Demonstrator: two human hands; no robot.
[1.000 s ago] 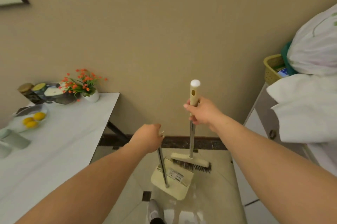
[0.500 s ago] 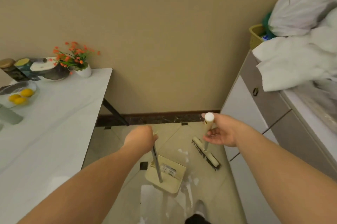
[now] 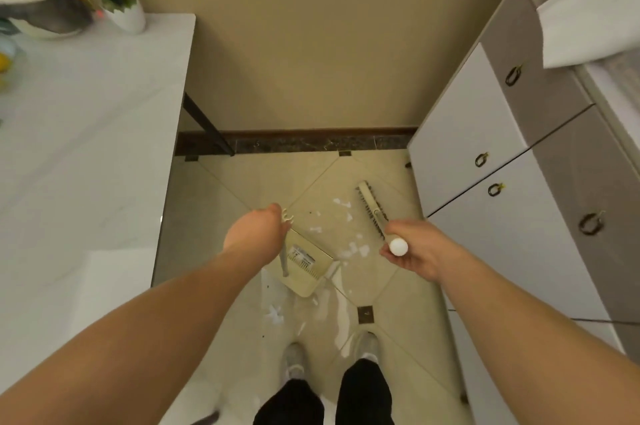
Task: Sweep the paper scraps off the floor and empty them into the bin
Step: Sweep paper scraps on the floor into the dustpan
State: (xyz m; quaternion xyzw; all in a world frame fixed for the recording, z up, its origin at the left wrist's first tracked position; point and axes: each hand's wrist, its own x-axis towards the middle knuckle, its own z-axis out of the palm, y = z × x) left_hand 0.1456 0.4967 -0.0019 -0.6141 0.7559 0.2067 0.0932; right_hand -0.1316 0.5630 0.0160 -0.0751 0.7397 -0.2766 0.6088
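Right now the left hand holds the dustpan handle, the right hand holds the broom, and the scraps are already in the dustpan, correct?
Not quite. In the head view the paper scraps lie on the floor between dustpan and broom. The left hand holds the dustpan handle; the right hand holds the broom.

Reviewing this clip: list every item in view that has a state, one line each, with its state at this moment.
Left hand: grips the dustpan handle.
Right hand: grips the broom handle near its white cap.
Dustpan: on the floor, no scraps visible inside.
Broom: head down on the tiles beyond the scraps.
Paper scraps: scattered on the floor between broom and dustpan.
Cabinet doors: closed.
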